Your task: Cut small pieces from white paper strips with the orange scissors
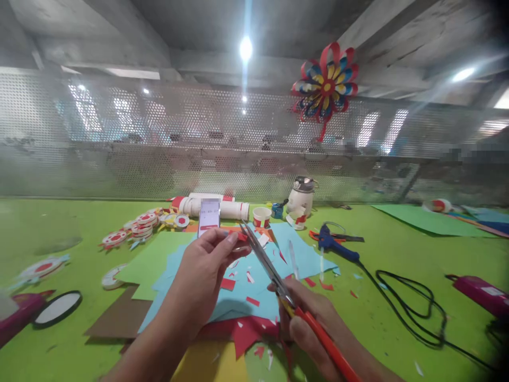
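My left hand [210, 260] pinches a small piece of red paper [237, 234] between thumb and fingers. My right hand [308, 313] is wrapped round the red handles of a pair of scissors [267, 262]. Their blades point up and left, the tips beside the red paper and slightly apart. Whether the blades touch the paper I cannot tell. Below both hands lie stacked blue paper sheets [177, 270], strewn with red and white scraps. One scrap is a red strip [253, 302]. A phone [209, 216] stands upright behind my left hand.
Paper-cup discs [145, 218] lie at left, near a black-rimmed oval [58, 309]. A paper cup [261, 217] and a white jug [300, 196] stand at the back. To the right, a blue glue gun [338, 246] trails a black cord [431, 313]. A paper flower [326, 87] hangs above.
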Tool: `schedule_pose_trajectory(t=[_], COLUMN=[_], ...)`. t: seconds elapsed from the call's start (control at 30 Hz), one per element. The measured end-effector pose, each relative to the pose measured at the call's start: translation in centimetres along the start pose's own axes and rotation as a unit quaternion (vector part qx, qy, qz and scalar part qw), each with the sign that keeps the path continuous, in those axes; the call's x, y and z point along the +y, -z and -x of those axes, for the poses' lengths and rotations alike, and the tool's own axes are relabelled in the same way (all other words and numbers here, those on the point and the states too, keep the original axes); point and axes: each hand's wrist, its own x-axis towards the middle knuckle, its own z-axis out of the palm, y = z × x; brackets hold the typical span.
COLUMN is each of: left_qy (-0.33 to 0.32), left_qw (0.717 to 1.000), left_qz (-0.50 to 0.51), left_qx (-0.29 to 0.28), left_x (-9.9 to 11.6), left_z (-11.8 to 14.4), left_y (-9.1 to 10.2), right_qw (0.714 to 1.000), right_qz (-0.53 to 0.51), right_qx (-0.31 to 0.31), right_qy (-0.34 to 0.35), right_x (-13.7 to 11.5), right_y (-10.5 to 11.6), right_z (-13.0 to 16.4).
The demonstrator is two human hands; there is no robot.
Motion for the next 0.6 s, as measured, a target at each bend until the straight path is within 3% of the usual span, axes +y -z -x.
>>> schedule_pose_trajectory(t=[0.6], left_qy=[-0.030], left_qw=[0.999], left_qz=[0.003], left_qx=[-0.022], left_x=[-0.86], left_z=[-0.11], left_y=[-0.12], right_qw=[0.999], right_qz=[0.001], right_qx=[0.034], right_qy=[-0.017], right_x=[-0.33], right_y=[-0.67], right_z=[0.03])
